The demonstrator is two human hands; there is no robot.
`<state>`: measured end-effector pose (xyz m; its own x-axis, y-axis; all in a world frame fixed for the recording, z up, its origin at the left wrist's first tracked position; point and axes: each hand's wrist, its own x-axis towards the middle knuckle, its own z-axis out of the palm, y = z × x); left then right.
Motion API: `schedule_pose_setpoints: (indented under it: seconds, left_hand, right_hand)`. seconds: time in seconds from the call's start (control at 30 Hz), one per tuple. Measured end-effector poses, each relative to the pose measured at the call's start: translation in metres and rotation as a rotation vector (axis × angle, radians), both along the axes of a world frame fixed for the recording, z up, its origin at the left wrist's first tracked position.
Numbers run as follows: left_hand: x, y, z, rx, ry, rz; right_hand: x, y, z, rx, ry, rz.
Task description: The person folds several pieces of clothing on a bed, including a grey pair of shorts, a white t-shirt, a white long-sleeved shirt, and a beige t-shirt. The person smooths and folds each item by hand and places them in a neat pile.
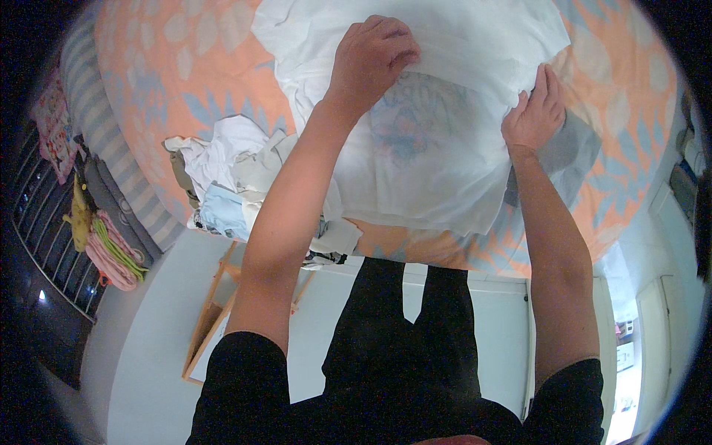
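A white garment (439, 183) with a faint coloured print lies spread over a bed with an orange, leaf-patterned cover (222, 61). My left hand (378, 58) is on its upper part, fingers curled at the cloth; whether they pinch it is unclear. At the garment's right edge rests my right hand (537, 111), the bunched edge by its thumb and fingers; its grip cannot be told. Beneath that hand and wrist lies a grey cloth (575, 144). A heap of white, light blue and olive clothes (222, 150) sits left of my left forearm.
A wooden-framed piece of furniture (208, 334) stands below the bed at the left. Beyond the bed's left side are a striped cloth (128, 172), a metal railing (44, 239) and hanging pink and green textiles (114, 250). A door (653, 328) shows at the lower right.
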<state>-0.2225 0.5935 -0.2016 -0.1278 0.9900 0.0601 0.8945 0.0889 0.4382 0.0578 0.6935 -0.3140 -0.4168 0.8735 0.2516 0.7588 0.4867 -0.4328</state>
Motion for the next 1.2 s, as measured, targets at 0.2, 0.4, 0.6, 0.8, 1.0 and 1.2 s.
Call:
schedule_pose_setpoints:
  seconds: [0.2,0.4,0.6,0.8,1.0,1.2]
  left_hand:
    - [0.016,0.014,0.006,0.043,-0.041,0.012]
    - [0.017,0.023,-0.005,0.013,-0.057,0.003]
    - [0.018,0.033,0.008,0.065,0.017,0.212]
    - [0.025,-0.069,0.007,0.222,-0.024,0.743]
    - [0.097,-0.227,-0.001,-0.062,-0.016,1.060]
    - [0.120,-0.287,0.010,-0.145,-0.195,1.082]
  right_hand:
    - [0.002,0.003,-0.002,-0.003,0.021,-0.004]
    - [0.000,0.003,-0.002,0.007,0.037,-0.004]
    - [0.002,0.001,0.001,-0.026,0.023,0.010]
    - [0.003,0.000,0.001,-0.027,0.042,0.020]
    - [0.001,0.000,0.000,0.070,0.066,0.030]
    - [0.018,0.011,0.023,-0.046,0.127,0.123]
